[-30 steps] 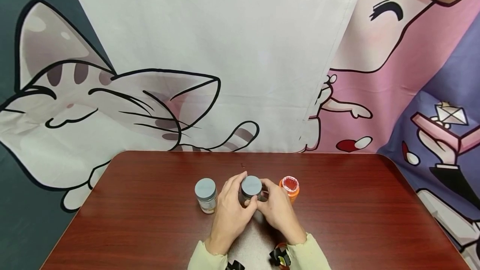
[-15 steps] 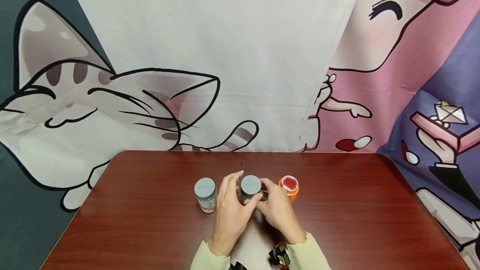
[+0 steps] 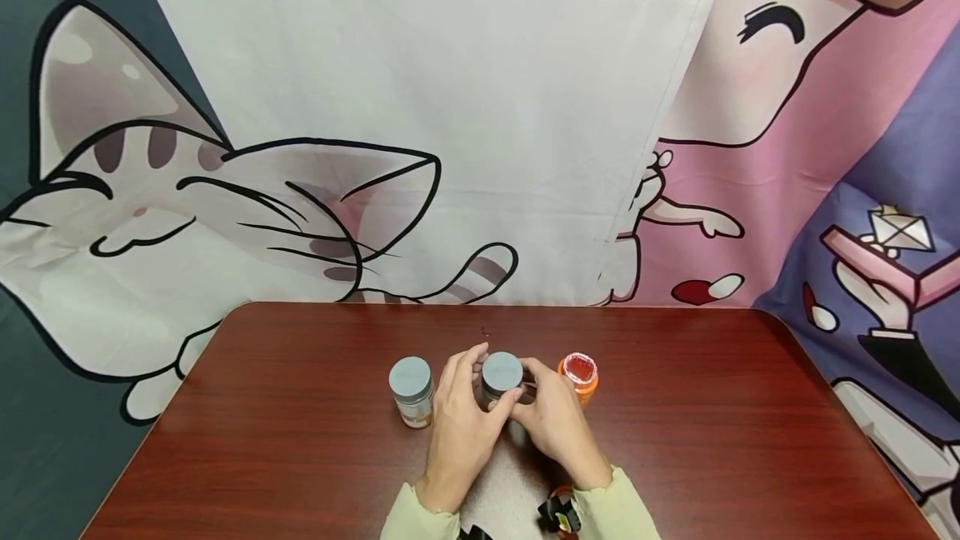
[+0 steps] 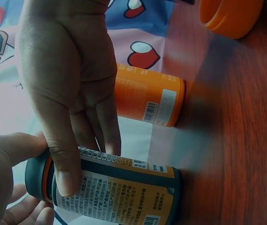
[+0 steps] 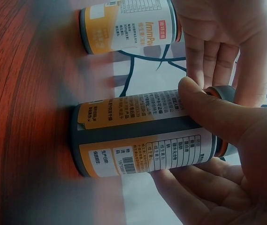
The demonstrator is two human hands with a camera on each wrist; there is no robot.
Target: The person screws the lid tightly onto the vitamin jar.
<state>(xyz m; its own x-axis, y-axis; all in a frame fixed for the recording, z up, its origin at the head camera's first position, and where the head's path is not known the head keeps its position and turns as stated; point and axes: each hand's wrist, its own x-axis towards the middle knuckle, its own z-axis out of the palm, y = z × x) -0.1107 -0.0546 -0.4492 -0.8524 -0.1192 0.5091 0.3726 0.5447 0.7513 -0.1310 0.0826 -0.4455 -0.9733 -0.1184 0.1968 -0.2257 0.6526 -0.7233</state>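
Note:
Between the hands stands a vitamin bottle (image 5: 138, 136) with an orange, grey and white label and a grey cap (image 3: 502, 370). My left hand (image 3: 459, 427) holds the cap, thumb and fingers around it. With thumb in front and fingers behind, my right hand (image 3: 558, 417) grips the upper body of the same bottle. In the right wrist view the bottle's base is close at the tabletop. A second grey-capped bottle (image 3: 412, 394) stands just left of the left hand. Beyond the right hand is an orange bottle (image 4: 147, 96), its red top (image 3: 581, 368) facing up.
The red-brown wooden table (image 3: 712, 407) has rounded far corners. An orange ring-like cap (image 4: 234, 18) lies on it, near the right wrist. A black wrist camera mount (image 3: 558, 513) shows at the right sleeve. Behind hangs a cloth (image 3: 450, 65) with cartoon animals.
My left hand has shifted slightly to the right and its thumb has moved a little up along the cap. The right hand and all the bottles stay in place.

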